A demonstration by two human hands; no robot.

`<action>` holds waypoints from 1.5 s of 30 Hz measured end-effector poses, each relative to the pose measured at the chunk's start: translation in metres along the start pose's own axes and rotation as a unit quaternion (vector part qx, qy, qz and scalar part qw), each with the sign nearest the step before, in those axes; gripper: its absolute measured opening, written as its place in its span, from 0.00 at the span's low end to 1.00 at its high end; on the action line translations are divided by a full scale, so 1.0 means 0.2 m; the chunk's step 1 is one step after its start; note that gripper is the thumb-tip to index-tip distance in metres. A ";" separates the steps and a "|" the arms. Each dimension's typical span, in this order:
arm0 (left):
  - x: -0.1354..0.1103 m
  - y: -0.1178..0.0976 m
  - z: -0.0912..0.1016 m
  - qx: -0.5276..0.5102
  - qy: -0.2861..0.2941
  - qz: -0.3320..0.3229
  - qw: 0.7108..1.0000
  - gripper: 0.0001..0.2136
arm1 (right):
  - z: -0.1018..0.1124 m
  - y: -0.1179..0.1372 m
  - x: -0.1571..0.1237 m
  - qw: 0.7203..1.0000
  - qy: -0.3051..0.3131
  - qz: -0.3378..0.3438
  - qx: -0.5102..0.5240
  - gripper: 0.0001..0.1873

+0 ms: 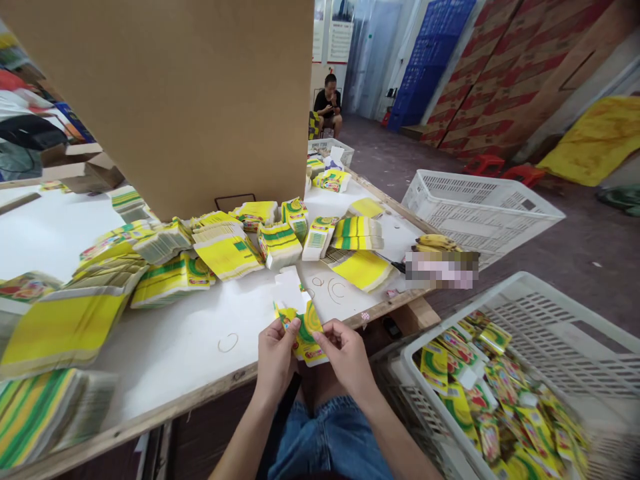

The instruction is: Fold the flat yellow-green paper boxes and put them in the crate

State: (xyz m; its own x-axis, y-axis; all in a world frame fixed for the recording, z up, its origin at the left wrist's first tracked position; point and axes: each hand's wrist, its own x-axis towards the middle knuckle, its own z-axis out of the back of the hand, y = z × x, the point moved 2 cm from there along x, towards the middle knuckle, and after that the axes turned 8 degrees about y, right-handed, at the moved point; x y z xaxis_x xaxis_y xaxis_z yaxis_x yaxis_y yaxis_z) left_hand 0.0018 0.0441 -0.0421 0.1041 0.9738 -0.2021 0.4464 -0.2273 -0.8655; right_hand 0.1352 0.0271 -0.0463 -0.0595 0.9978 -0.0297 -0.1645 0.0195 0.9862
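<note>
Lower centre, we're pinching a yellow carton (306,331) by opposite sides, left hand (277,345) and right hand (347,348), seemingly to keep it steady.

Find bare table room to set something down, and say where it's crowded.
Bare tabletop lies left of the left hand, between the carton stacks and wooden edge; a smaller patch sits between the held carton and the yellow stack to its right. Crowded: before the cardboard panel.
</note>
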 end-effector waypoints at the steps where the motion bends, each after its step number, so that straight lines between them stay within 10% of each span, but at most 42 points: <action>1: 0.00 0.00 0.00 0.008 0.003 -0.004 1.000 0.16 | 0.00 0.00 0.00 1.000 -0.002 -0.001 0.007 0.17; 12: -0.09 -0.12 0.00 0.075 0.173 -0.010 0.982 0.31 | 0.09 0.12 0.04 0.989 0.100 0.044 0.105 0.25; 22: -0.10 -0.13 0.01 0.049 0.248 0.038 0.967 0.23 | 0.15 0.19 0.03 0.969 0.228 0.011 0.096 0.16; 27: -0.11 -0.04 0.03 0.042 0.265 0.045 0.962 0.17 | 0.16 0.18 0.06 0.987 0.147 0.066 0.019 0.10; 32: -0.11 -0.03 0.01 0.058 0.257 0.016 0.964 0.33 | 0.16 0.12 0.07 0.992 0.058 0.085 0.074 0.17; 38: -0.08 -0.02 0.02 0.097 0.236 0.015 0.967 0.21 | 0.21 0.17 0.06 0.988 0.088 0.125 -0.036 0.15; 45: -0.08 0.00 0.01 0.111 0.236 0.015 0.965 0.22 | 0.19 0.16 0.04 0.987 0.126 -0.014 -0.097 0.18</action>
State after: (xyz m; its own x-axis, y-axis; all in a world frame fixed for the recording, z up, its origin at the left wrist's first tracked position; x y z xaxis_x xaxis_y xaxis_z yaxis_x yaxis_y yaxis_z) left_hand -0.0014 0.0285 -0.0398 0.5313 0.8461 -0.0425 0.2406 -0.1988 -0.9501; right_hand 0.1671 0.0390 -0.0089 -0.2903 0.9493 -0.1203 -0.3535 0.0105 0.9354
